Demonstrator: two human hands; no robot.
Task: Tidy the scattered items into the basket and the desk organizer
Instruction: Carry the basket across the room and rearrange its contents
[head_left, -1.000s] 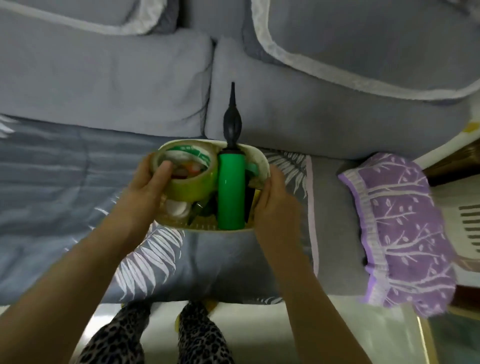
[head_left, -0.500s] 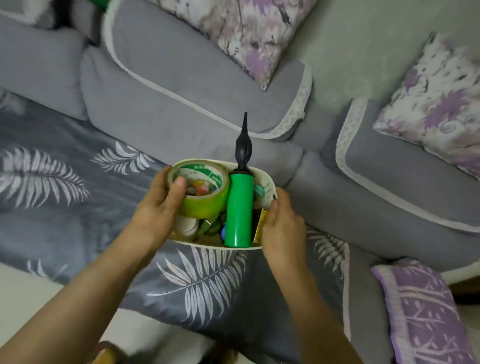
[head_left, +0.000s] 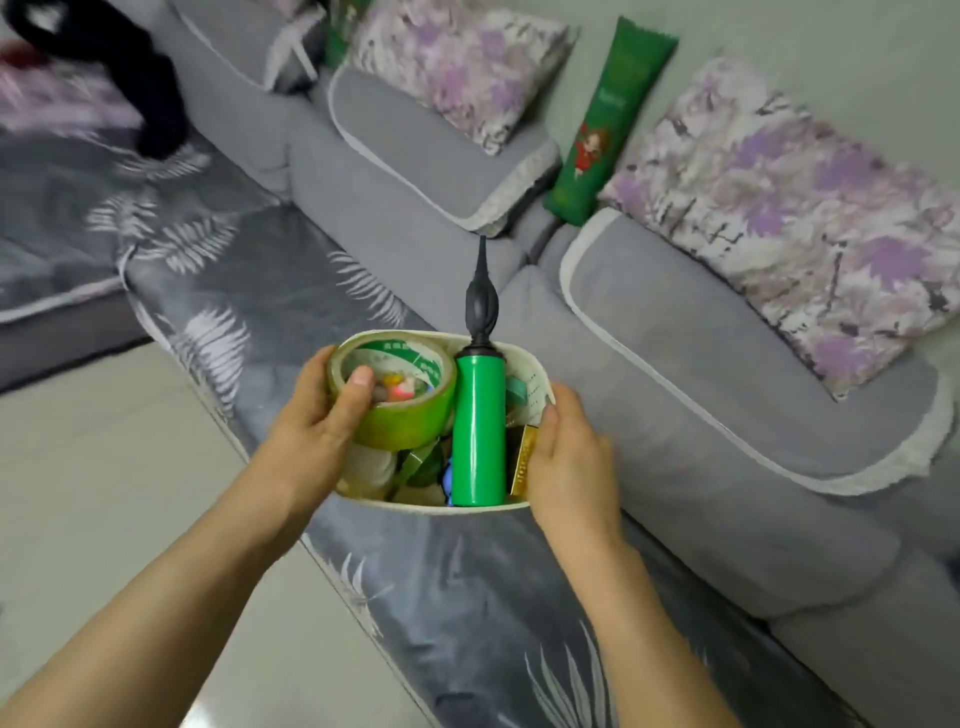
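Head view: cream oval basket (head_left: 535, 374), crammed full, in both hands' (head_left: 306, 441) (head_left: 569, 467) closed grip.

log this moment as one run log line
left hand: grips cream oval basket, thumb on green tape roll | right hand: grips rim | green hand pump: inside | basket above sofa

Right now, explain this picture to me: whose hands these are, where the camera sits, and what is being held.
The camera is worn on a person's head and looks down, so both bare hands are that person's own. Together they hold a white basket above a grey sofa. The left hand grips the basket's left side, thumb inside a green tape roll. The right hand holds the right side. A green pump with a black nozzle lies across the basket, beside a gold box and small items too jumbled to name.
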